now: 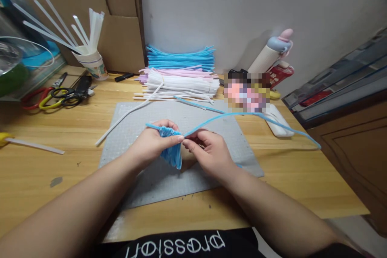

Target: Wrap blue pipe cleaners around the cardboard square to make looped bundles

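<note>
My left hand (157, 141) is closed around a bunched piece of folded blue pipe cleaners (171, 155), its thumb pressing on the upper edge. A short blue end sticks out to the left of the fingers. Close beside it, my right hand (208, 151) pinches a long blue pipe cleaner (217, 117) where it leaves the piece. This pipe cleaner arcs up and away to the right, its free end past the mat. Both hands are above the grey cutting mat (139, 189). The tips of some right-hand fingers are hidden.
Bundles of blue (181, 58) and white pipe cleaners (184, 82) lie at the back, with pink ones between. At left are scissors (65, 94) and a paper cup (92, 64) of white sticks. A bottle (266, 58) and a white case (279, 123) are at right.
</note>
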Demonstrator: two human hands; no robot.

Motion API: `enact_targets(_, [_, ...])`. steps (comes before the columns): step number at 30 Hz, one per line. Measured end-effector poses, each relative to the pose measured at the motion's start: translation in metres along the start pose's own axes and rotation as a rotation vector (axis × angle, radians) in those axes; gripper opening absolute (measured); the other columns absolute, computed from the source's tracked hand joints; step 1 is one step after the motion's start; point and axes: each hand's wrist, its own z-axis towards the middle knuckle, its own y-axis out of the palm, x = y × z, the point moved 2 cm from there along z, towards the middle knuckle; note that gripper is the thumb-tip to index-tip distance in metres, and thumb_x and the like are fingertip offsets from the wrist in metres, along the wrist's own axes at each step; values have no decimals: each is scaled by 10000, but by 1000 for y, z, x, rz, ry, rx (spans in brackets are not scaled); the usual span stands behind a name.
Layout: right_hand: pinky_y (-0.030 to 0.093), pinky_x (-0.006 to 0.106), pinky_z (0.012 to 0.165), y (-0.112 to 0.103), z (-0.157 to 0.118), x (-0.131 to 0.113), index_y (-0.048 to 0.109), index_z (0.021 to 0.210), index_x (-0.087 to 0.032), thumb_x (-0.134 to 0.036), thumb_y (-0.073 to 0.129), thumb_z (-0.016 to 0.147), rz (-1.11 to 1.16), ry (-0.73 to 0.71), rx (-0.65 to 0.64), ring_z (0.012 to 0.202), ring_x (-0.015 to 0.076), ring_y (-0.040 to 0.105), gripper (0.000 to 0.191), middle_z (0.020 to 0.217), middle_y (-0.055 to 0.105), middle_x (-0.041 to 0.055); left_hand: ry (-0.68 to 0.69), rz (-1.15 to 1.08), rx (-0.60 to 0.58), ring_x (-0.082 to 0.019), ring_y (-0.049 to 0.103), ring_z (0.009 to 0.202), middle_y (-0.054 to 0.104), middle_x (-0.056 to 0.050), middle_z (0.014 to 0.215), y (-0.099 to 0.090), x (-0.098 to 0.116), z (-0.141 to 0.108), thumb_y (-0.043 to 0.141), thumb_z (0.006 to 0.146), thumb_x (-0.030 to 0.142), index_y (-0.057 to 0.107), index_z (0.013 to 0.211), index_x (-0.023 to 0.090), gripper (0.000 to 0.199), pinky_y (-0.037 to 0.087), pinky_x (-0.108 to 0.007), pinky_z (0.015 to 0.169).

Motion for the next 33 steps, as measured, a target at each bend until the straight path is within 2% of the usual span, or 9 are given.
enact_targets(2, [466, 278, 613, 0, 5, 6, 647, 755, -184, -324, 648, 812, 99, 65, -30, 668, 143, 597, 151, 727, 665, 22, -37, -77, -42, -86, 492, 491, 548, 47, 590, 1, -1, 0, 796, 635, 350, 558, 775, 178, 325, 354, -192, 461])
enact_targets(5, [459, 262, 587, 0, 12, 12, 620, 706, -171, -369, 668, 787, 265, 147, -68, 602, 119, 570, 220, 656, 632, 3, -135, -225, -124, -89, 488, 485, 549, 35, 594, 3, -1, -1, 762, 672, 379, 543, 789, 180, 318, 364, -196, 451])
enact_targets(9, [457, 243, 554, 1, 15, 14, 601, 694, -165, -391, 692, 758, 354, 197, -95, 567, 101, 556, 252, 652, 629, -2, -144, -237, -130, -95, 508, 516, 583, 7, 642, 2, -1, 0, 749, 682, 365, 543, 783, 164, 305, 389, -199, 468])
enact_targets(17, [464, 252, 589, 3, 7, 14, 618, 682, -160, -240, 615, 812, 136, 63, -13, 607, 123, 594, 152, 644, 639, 12, -138, -201, -151, -70, 486, 504, 568, 30, 596, 4, -3, 0, 750, 686, 332, 538, 757, 156, 284, 377, -175, 478])
enact_targets(21, [476, 257, 613, 4, 6, 13, 633, 692, -165, -244, 622, 813, 132, 50, 28, 631, 130, 604, 145, 660, 644, 15, -130, -162, -136, -72, 500, 512, 595, 26, 622, 3, -2, 0, 766, 668, 337, 547, 785, 162, 303, 371, -178, 485])
enact_targets(25, [499, 275, 697, 5, 7, 17, 660, 843, -173, -241, 626, 820, 183, 21, -26, 742, 143, 630, 80, 780, 670, 27, -61, -85, -94, -87, 536, 558, 629, 15, 676, -1, -2, 2, 768, 674, 323, 561, 823, 168, 299, 386, -190, 519])
enact_targets(28, [504, 287, 725, 5, 8, 19, 643, 939, -184, -210, 600, 835, 173, -8, -24, 785, 146, 633, 115, 864, 674, 35, -51, -49, -57, -89, 524, 552, 611, 23, 653, -3, -4, 3, 765, 676, 331, 578, 816, 166, 286, 379, -198, 522])
enact_targets(33, [484, 310, 789, 1, 8, 12, 661, 870, -192, -171, 583, 843, -3, -186, 39, 873, 166, 616, 84, 884, 666, 41, -71, 48, -9, -101, 533, 584, 623, 7, 677, -3, -8, 5, 795, 636, 336, 665, 825, 156, 291, 387, -212, 542])
